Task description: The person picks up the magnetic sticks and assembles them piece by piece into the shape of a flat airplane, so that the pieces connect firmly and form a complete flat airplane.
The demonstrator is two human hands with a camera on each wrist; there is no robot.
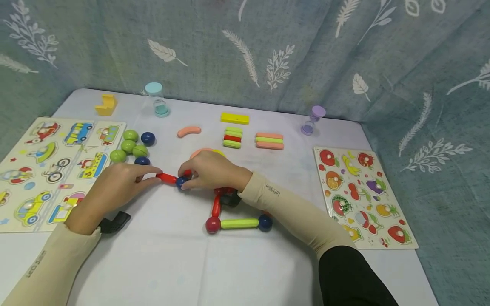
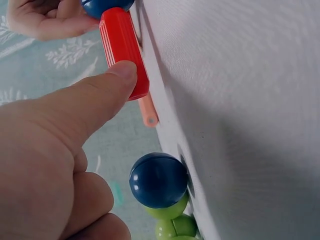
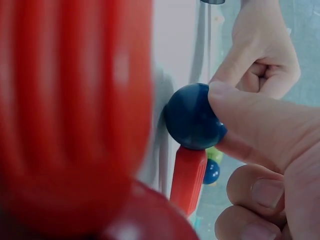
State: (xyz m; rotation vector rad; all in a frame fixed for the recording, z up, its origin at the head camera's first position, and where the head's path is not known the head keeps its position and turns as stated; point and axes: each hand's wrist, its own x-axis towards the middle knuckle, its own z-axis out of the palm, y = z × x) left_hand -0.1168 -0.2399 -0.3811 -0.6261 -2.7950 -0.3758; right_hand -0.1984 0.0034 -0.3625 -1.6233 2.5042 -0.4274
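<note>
My left hand (image 1: 116, 187) pinches a short red stick (image 1: 166, 178) between thumb and forefinger. At its far end the stick meets a blue ball (image 1: 182, 182), which my right hand (image 1: 210, 171) pinches. A second red stick (image 3: 189, 179) meets the same ball in the right wrist view. Under and beside my right wrist lies a joined frame of sticks and balls: a red ball (image 1: 212, 225), a green stick (image 1: 240, 223), a blue ball (image 1: 265, 222) and a red stick (image 1: 216, 206). My right hand and arm hide part of it.
Loose green balls (image 1: 128, 146) and blue balls (image 1: 148, 138) lie at the left. Short sticks (image 1: 232, 137), a curved orange piece (image 1: 189, 131) and a yellow block (image 1: 235, 118) sit behind. Picture boards (image 1: 28, 170) (image 1: 363, 197) flank the table; two sand timers (image 1: 156, 100) (image 1: 313, 120) stand at the back.
</note>
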